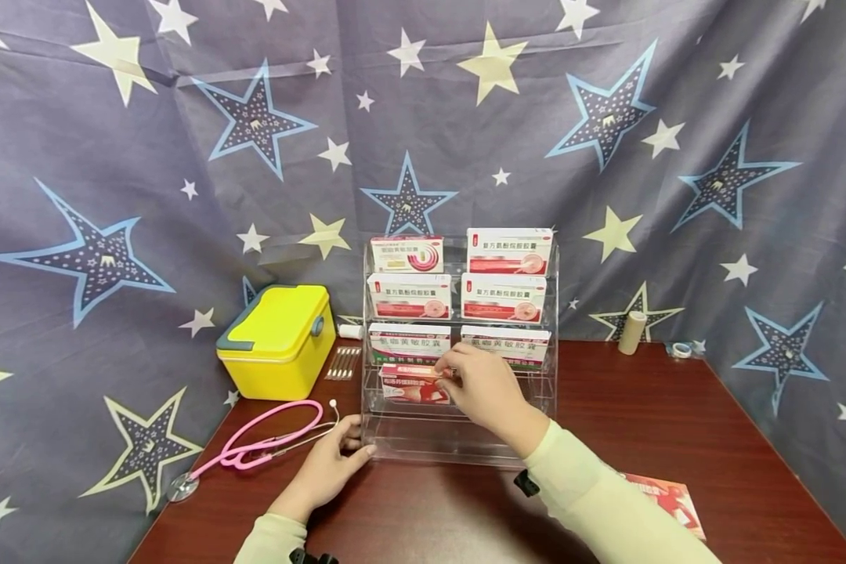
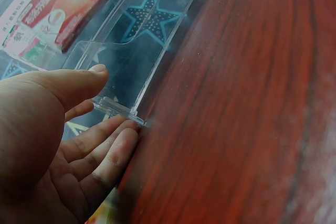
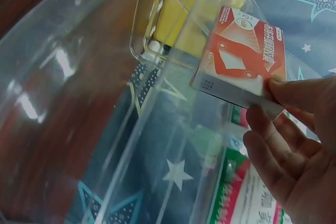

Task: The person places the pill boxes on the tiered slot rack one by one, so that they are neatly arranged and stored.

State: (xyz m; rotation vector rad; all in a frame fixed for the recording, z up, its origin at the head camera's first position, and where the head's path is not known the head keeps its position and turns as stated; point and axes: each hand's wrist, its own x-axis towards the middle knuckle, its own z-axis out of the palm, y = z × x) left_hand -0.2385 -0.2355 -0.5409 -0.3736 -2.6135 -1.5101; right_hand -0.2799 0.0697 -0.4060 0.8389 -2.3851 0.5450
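A clear tiered display rack [image 1: 423,439] stands on the table, holding white medicine boxes in pairs on its upper three tiers. My right hand [image 1: 489,392] pinches the right end of a red-and-white medicine box [image 1: 410,388] at the left of the fourth tier. In the right wrist view, thumb and fingertips grip one corner of this box [image 3: 244,51]. My left hand [image 1: 324,466] is at the rack's lower left corner. Its fingers [image 2: 118,148] extend along that corner in the left wrist view, thumb over the front side.
A yellow box with a grey handle [image 1: 275,345] stands left of the rack, near a pink stethoscope [image 1: 233,454] and cotton swabs [image 1: 343,363]. Another red box [image 1: 666,501] lies by my right forearm. A beige bottle [image 1: 631,332] and a tape roll [image 1: 680,350] are back right.
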